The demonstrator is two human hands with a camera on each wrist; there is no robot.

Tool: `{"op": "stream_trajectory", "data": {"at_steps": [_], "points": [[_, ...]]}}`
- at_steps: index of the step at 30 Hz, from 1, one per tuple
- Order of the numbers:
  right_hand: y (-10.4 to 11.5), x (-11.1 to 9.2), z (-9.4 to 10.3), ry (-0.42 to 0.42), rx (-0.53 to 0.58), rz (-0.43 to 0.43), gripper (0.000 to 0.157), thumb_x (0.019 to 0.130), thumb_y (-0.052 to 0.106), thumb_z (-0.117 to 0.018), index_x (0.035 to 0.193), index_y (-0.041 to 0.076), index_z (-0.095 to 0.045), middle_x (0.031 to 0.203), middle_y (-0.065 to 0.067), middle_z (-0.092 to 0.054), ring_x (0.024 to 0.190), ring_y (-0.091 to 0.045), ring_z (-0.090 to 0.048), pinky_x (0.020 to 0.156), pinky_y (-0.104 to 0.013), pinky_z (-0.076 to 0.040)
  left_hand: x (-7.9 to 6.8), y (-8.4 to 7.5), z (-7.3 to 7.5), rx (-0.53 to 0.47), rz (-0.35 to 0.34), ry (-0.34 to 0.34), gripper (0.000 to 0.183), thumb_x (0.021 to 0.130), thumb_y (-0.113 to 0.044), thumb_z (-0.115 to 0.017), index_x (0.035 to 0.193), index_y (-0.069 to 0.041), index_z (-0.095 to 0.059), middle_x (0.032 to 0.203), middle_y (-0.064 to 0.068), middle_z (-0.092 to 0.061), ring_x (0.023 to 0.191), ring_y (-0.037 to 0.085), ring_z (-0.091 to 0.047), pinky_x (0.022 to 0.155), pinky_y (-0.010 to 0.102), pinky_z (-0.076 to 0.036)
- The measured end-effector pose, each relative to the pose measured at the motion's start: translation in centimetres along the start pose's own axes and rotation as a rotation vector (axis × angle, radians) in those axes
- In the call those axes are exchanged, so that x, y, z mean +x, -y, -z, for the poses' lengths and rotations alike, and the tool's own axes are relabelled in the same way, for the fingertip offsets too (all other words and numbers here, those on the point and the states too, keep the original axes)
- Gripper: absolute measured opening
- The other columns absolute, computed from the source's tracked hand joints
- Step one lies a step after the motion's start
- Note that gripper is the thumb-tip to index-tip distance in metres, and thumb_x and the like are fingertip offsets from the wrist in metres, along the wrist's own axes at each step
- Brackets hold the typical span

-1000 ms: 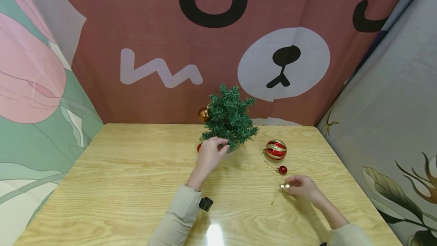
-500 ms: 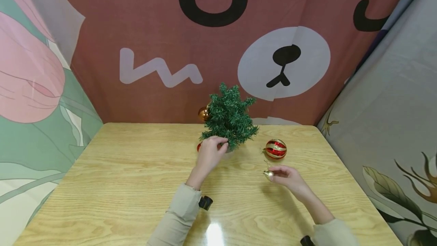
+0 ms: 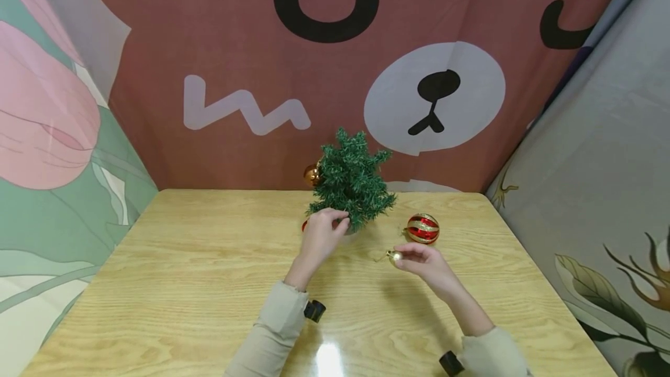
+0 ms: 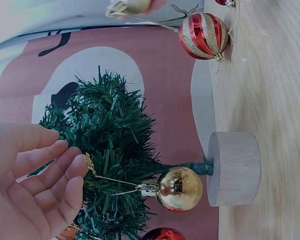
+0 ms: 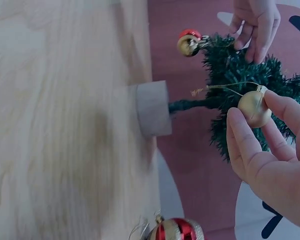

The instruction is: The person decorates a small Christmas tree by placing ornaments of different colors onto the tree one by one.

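A small green Christmas tree (image 3: 353, 179) stands on a round pale wooden base (image 4: 235, 169). At its lower front, my left hand (image 3: 321, 234) holds a branch in loosely curled fingers. A shiny gold bauble (image 4: 180, 189) hangs by its string near those fingertips. Just right of the tree, my right hand (image 3: 429, 263) pinches a matte gold bauble (image 5: 255, 109) between thumb and fingers, its string loop trailing toward the tree. On the tree's left side hang a copper-coloured bauble (image 3: 312, 175) and a red bauble (image 4: 165, 234).
A red-and-gold striped bauble (image 3: 423, 228) lies on the wooden table (image 3: 199, 272), right of the tree. The small red bauble (image 4: 223, 2) sits near it, hidden by my right hand in the head view. A bear-print cloth (image 3: 235, 150) hangs behind the table.
My right hand has lifted the matte gold bauble and carried it left and farther from me, toward the tree, passing over the small red bauble. The left hand stays at the branch.
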State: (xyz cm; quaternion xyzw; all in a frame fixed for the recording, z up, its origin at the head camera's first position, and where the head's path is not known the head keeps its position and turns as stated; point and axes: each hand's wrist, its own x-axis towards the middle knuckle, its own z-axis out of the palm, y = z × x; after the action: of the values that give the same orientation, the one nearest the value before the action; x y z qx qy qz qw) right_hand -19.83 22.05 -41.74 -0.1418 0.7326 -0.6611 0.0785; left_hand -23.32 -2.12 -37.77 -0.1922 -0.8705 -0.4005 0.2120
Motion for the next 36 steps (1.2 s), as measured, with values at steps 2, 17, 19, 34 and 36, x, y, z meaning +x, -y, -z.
{"op": "stream_trajectory", "data": {"at_steps": [2,17,19,34,36], "points": [[0.3,0.1,-0.3,0.009,0.02,0.024,0.034,0.082,-0.001,-0.06,0.11,-0.018,-0.048,0.093,0.001,-0.062,0.082,-0.011,-0.059,0.072,-0.026,-0.049,0.0,0.0,-0.1,-0.002,0.003,0.004,0.016,0.084,-0.01,-0.062,0.097,-0.004,-0.07,0.088,0.008,-0.065,0.055,0.009,-0.052,0.043,0.019,-0.038],[1.9,1.6,-2.6,0.062,0.17,0.089,0.026,0.084,-0.005,-0.057,0.109,-0.012,-0.054,0.095,-0.005,-0.062,0.084,-0.014,-0.06,0.075,-0.029,-0.049,0.0,0.2,-0.2,-0.012,0.029,0.023,0.017,0.084,-0.013,-0.062,0.098,-0.005,-0.069,0.089,0.007,-0.065,0.055,0.007,-0.05,0.044,0.019,-0.039],[2.0,1.9,-2.9,0.063,0.186,0.086,0.023,0.084,-0.004,-0.057,0.107,-0.006,-0.058,0.095,-0.005,-0.061,0.086,-0.015,-0.06,0.077,-0.03,-0.049,0.0,0.1,-0.2,-0.012,0.024,0.023,0.017,0.084,-0.012,-0.062,0.098,-0.005,-0.069,0.088,0.008,-0.065,0.054,0.007,-0.049,0.044,0.019,-0.038],[2.8,3.3,-4.1,0.03,0.182,0.094,0.037,0.084,-0.005,-0.056,0.114,-0.022,-0.043,0.094,-0.007,-0.059,0.082,-0.012,-0.059,0.077,-0.03,-0.049,0.0,0.0,-0.1,0.012,0.007,0.001,0.017,0.082,-0.012,-0.064,0.096,-0.004,-0.069,0.094,0.01,-0.064,0.06,0.011,-0.053,0.047,0.019,-0.041],[2.9,3.5,-4.2,0.03,0.198,0.102,0.036,0.084,-0.006,-0.054,0.115,-0.022,-0.043,0.094,-0.006,-0.058,0.082,-0.013,-0.059,0.076,-0.03,-0.049,0.0,0.0,-0.1,0.011,0.008,-0.004,0.016,0.082,-0.012,-0.064,0.097,-0.005,-0.07,0.095,0.01,-0.063,0.06,0.01,-0.053,0.047,0.02,-0.04]]}}
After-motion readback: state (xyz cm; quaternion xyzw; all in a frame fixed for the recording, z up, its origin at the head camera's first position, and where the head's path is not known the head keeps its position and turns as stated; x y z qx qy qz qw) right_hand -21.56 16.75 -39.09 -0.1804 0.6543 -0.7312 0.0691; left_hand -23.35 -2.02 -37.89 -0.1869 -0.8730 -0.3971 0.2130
